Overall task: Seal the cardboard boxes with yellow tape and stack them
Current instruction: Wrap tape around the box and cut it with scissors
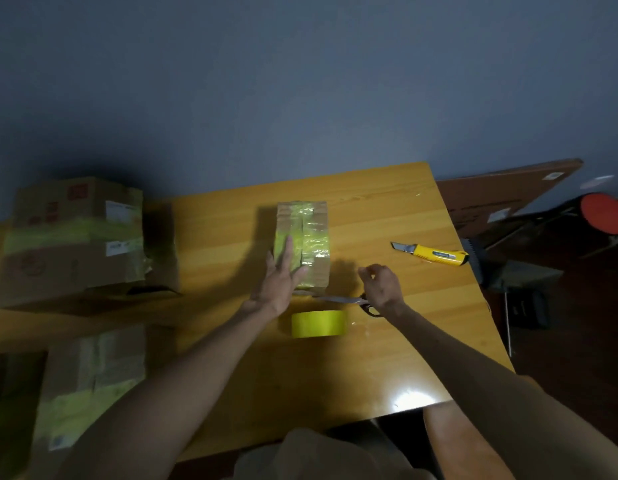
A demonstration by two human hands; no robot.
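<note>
my left hand (283, 271) lies flat, fingers straight, pressing the taped small box (304, 237) on the table (387, 216). my right hand (382, 285) curls round the scissors (338, 299), blades at the box's near end. tape roll (318, 323) just beside.

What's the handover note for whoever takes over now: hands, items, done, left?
Left hand: flat, pressing the tape on top of the small box, mid-table.
Right hand: curled on the scissors, blades toward the box's near end.
Tape roll sits just nearer than the box; utility knife lies to its right.
Done: small box taped over the top; larger taped box at far left, another taped box near left.
Left: likely smooth the tape, drop the scissors, stack this box.
</note>
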